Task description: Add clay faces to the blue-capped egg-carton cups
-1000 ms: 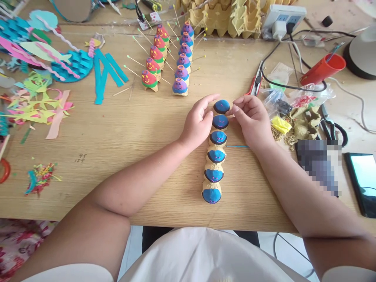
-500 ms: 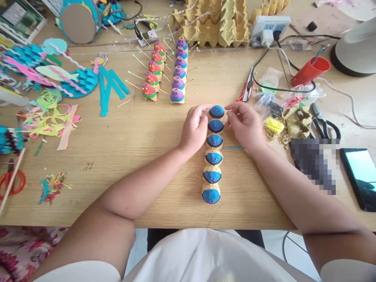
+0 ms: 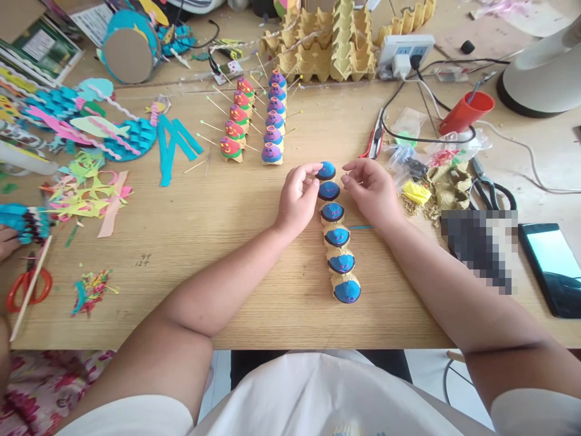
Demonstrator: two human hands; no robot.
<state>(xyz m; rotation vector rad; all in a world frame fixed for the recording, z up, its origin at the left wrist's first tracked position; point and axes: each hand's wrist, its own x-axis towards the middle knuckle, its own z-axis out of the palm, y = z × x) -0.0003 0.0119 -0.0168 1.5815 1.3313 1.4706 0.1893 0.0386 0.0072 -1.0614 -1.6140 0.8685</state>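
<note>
Handwriting (image 3: 143, 260) in two dark lines stands on the wooden tabletop (image 3: 227, 206); the lower line seems to begin with "12", its remaining figures unclear. Print on the white panel (image 3: 39, 45) of a green cover (image 3: 51, 66) and on the sheet (image 3: 92, 24) beside it is too small to read.
</note>
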